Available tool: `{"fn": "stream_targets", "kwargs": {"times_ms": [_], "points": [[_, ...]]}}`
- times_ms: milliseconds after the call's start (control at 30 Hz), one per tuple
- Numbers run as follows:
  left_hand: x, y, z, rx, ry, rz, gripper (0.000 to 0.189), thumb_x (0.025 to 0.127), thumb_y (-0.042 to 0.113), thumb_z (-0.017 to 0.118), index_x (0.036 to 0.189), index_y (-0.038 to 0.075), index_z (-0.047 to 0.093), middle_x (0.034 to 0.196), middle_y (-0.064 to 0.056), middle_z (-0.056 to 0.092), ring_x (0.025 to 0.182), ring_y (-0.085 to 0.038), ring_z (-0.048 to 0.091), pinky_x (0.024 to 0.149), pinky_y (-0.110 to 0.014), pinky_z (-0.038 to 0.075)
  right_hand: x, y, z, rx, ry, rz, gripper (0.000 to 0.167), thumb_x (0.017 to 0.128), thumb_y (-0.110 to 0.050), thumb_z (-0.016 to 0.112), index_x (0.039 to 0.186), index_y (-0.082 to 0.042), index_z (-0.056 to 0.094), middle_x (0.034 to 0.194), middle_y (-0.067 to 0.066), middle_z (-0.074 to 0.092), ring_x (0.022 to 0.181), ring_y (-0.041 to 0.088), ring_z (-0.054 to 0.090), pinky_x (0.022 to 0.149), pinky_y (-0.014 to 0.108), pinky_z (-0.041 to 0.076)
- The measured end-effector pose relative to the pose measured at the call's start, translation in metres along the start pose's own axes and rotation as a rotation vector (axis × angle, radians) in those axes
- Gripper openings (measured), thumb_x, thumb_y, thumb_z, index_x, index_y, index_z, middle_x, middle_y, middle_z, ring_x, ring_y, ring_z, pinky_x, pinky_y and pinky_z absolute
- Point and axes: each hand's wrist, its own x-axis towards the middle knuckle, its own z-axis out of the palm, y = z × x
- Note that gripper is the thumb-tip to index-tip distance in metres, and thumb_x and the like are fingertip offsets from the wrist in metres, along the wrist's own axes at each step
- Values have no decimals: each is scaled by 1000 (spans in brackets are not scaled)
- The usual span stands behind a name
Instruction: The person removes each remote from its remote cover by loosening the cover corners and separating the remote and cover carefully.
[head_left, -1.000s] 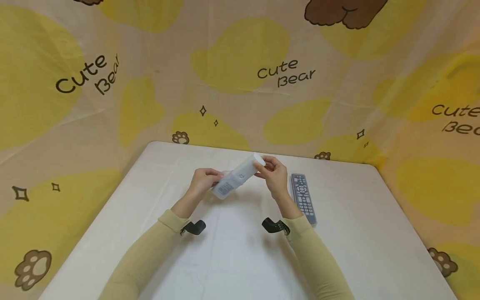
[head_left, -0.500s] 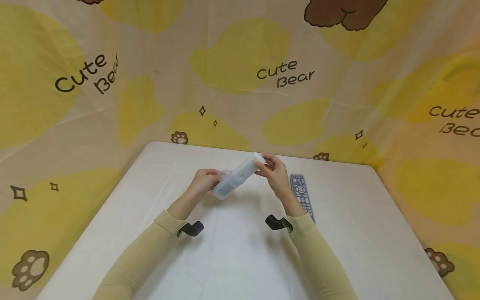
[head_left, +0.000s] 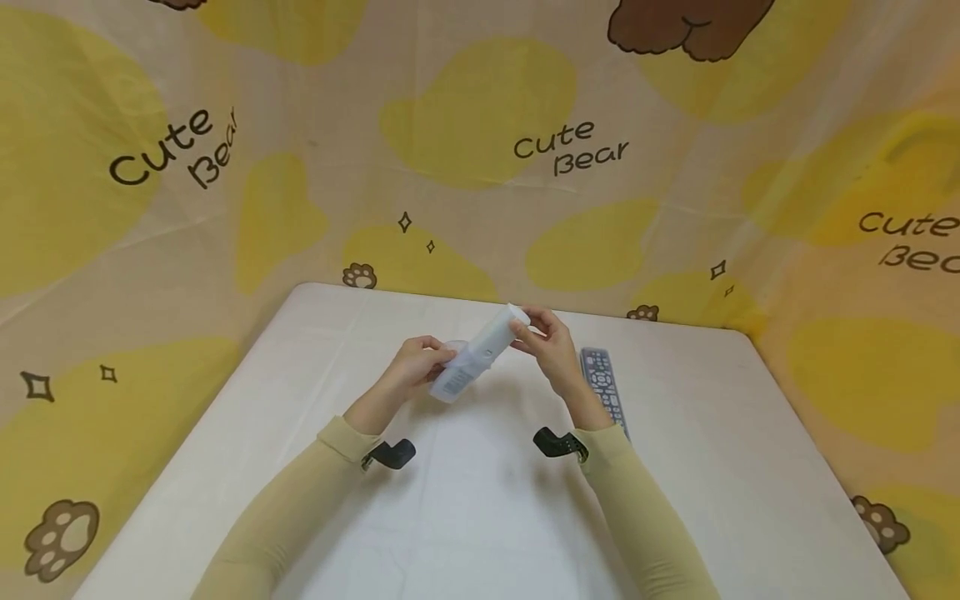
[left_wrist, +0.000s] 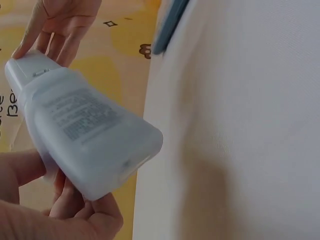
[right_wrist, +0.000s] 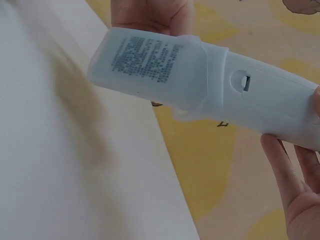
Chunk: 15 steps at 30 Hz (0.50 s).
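Okay, my left hand (head_left: 416,365) has just nudged slightly inward, fingers pinching the translucent sleeve (head_left: 457,377) at the lower end of the white remote (head_left: 498,335), tilted above the counter (head_left: 465,508). I'd judge it part-sleeved; going on or off, can't tell. My right hand's (head_left: 555,350) fingers pinch the white remote's upper end; grey remote (head_left: 602,379) lies right of it.
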Motion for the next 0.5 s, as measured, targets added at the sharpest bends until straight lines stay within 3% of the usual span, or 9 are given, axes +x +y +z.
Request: {"fn": "stream_targets", "kwargs": {"times_ms": [233,500], "points": [[-1,0,3,-72,70,54,17,89,9,64,90,2,48,111,-14,50,80,-15,55,70,-24,48,1,1,3,37,36,67,38,89,-10,65,122,5,53,108,9,60,89,11,66,84,31,55],[-1,0,6,-148,113,65,18,89,8,63,92,1,47,115,-15,46,83,-17,56,71,-24,50,0,-3,8,68,85,144,36,91,-16,64,120,4,54,102,11,63,79,12,68,83,33,55]]}}
